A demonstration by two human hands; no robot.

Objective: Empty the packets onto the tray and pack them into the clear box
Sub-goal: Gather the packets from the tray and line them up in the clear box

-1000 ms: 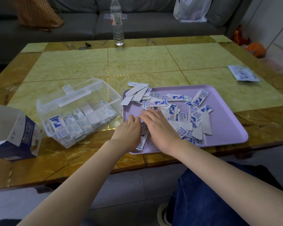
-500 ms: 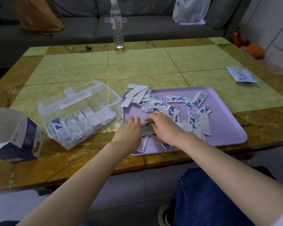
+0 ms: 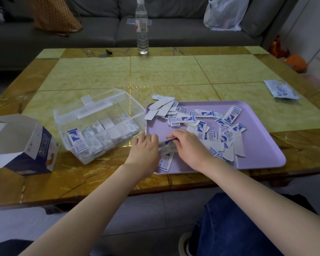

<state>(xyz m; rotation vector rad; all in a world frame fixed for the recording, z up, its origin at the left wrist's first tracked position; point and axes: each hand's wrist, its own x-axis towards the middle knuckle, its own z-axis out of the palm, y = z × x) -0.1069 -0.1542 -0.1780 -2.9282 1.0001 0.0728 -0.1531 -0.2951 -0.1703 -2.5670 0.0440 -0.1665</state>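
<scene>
We're pinching the packet stack (image 3: 167, 145) between left hand (image 3: 145, 147) and right hand (image 3: 189, 147) fingers; should be squaring edges before boxing.

– Where is the camera?
– On the person's head, at the near side of the table (image 3: 174, 74). There is one view.
– Which way does it look?
– Forward and down. The left hand (image 3: 145, 150) and right hand (image 3: 189, 146) are very near, just under it, at the packets (image 3: 167, 145) on the tray (image 3: 257, 145).
– And far off?
– The sofa (image 3: 100, 30), past the table. It sees wide: a carton (image 3: 26, 145) at the left, a knee (image 3: 229, 228) near and right.
</scene>
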